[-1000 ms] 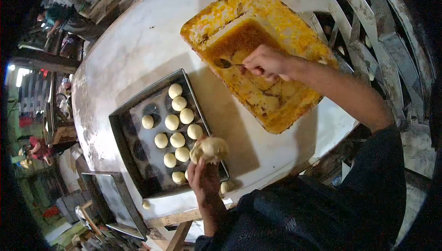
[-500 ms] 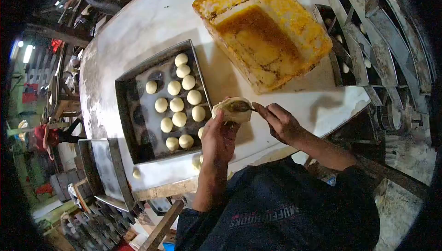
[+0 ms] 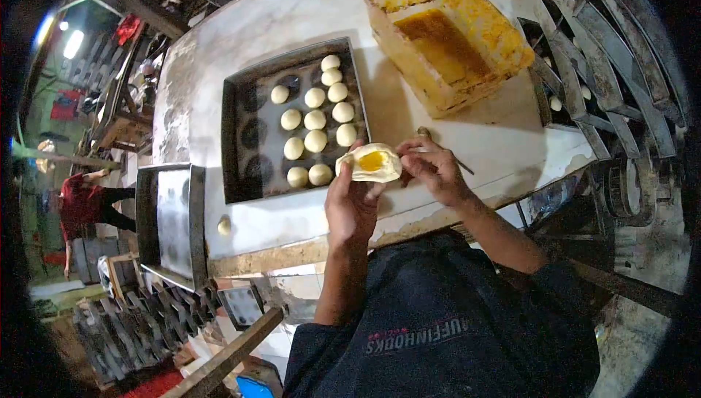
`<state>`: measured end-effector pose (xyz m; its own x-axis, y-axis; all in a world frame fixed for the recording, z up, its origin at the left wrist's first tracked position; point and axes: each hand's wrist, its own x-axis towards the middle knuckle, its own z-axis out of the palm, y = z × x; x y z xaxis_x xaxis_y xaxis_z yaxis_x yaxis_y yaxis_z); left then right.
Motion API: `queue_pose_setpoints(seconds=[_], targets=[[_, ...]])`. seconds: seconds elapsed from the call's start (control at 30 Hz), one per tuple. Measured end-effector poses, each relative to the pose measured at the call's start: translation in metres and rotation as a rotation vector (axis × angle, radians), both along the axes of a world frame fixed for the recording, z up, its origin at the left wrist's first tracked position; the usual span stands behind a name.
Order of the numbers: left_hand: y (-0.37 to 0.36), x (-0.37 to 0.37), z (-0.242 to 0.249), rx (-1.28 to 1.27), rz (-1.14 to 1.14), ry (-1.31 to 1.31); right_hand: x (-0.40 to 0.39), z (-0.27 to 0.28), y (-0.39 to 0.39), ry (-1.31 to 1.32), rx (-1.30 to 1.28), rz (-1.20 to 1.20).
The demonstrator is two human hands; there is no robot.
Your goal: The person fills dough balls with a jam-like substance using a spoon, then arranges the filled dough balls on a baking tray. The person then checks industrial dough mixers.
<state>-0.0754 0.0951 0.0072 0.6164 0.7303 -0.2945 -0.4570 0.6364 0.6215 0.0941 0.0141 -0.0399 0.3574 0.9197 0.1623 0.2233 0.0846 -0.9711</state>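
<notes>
A flattened piece of dough point(image 3: 388, 171) with a yellow filling point(image 3: 372, 161) in its middle lies in my left hand point(image 3: 352, 204), whose fingers are wrapped round it from below. At the dough's right edge, my right hand point(image 3: 440, 173) pinches the rim. A spoon point(image 3: 463, 167) is partly hidden behind my right hand, against the table. Pale dough balls point(image 3: 315, 120) sit in a dark metal tray point(image 3: 235, 142) to the left of my hands. Beyond my right hand stands a tub point(image 3: 409, 69) smeared with yellow, with orange-yellow filling at its bottom.
One dough ball point(image 3: 224, 226) lies on the table point(image 3: 292, 223) near its front edge. An empty tray point(image 3: 172, 223) is at the left, and stacked metal tins point(image 3: 584, 69) are at the right. A person in red point(image 3: 79, 204) stands at the far left.
The spoon has left the dough and my right hand now grips the dough's edge. The yellow filling shows more openly. The view has shifted, with tray and tub appearing further right and higher.
</notes>
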Motion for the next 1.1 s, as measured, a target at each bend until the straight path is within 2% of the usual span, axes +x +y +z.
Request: queue_pose_setpoints(seconds=[0.03, 0.07, 0.1, 0.13, 0.17, 0.2, 0.23, 0.3, 0.33, 0.4, 0.43, 0.57, 0.73, 0.8, 0.9, 0.97, 1.07, 1.1], targets=[[-0.009, -0.004, 0.007, 0.011, 0.040, -0.026, -0.024, 0.017, 0.004, 0.184, 0.004, 0.032], [-0.014, -0.015, 0.003, 0.025, 0.063, -0.071, -0.046, 0.032, 0.007, 0.371, -0.008, -0.044], [-0.023, -0.023, 0.002, 0.252, 0.099, 0.068, -0.065, 0.046, 0.008, 0.559, -0.023, -0.119], [-0.032, -0.031, 0.002, 0.475, 0.138, 0.211, -0.082, 0.060, 0.007, 0.557, -0.023, -0.101], [-0.038, -0.042, 0.004, 0.720, 0.132, 0.359, -0.099, 0.074, 0.004, 0.207, 0.044, -0.066], [-0.044, -0.055, 0.003, 0.717, 0.152, 0.366, -0.115, 0.085, 0.002, -0.143, 0.115, -0.030], [-0.051, -0.069, 0.003, 0.821, 0.212, 0.367, -0.129, 0.093, 0.002, -0.494, 0.287, -0.065], [-0.060, -0.102, 0.013, 1.073, 0.280, 0.544, -0.165, 0.103, -0.006, -0.449, 0.280, -0.098], [-0.068, -0.119, 0.028, 0.976, 0.310, 0.516, -0.180, 0.107, -0.009, -0.450, 0.283, -0.134], [-0.079, -0.151, 0.035, 0.606, 0.365, 0.134, -0.201, 0.121, -0.021, -0.480, 0.323, -0.094], [-0.081, -0.164, 0.034, 0.523, 0.430, -0.031, -0.210, 0.127, -0.025, -0.504, 0.370, -0.062], [-0.080, -0.226, 0.020, 0.455, 0.395, -0.336, -0.222, 0.140, -0.041, -0.436, 0.411, 0.056], [-0.099, -0.252, 0.004, 0.460, 0.501, -0.279, -0.231, 0.137, -0.049, -0.287, 0.260, 0.132], [-0.103, -0.246, 0.002, 0.572, 0.333, -0.021, -0.234, 0.133, -0.045, -0.350, 0.265, 0.175], [-0.104, -0.226, 0.003, 0.542, 0.322, -0.001, -0.236, 0.134, -0.035, -0.406, 0.249, 0.277], [-0.099, -0.212, 0.005, 0.529, 0.336, 0.024, -0.227, 0.133, -0.031, -0.418, 0.260, 0.238], [-0.086, -0.183, 0.009, 0.651, 0.414, -0.021, -0.200, 0.132, -0.023, -0.474, 0.304, 0.165], [-0.082, -0.171, 0.008, 0.788, 0.494, 0.093, -0.192, 0.140, -0.020, -0.418, 0.200, 0.142]])
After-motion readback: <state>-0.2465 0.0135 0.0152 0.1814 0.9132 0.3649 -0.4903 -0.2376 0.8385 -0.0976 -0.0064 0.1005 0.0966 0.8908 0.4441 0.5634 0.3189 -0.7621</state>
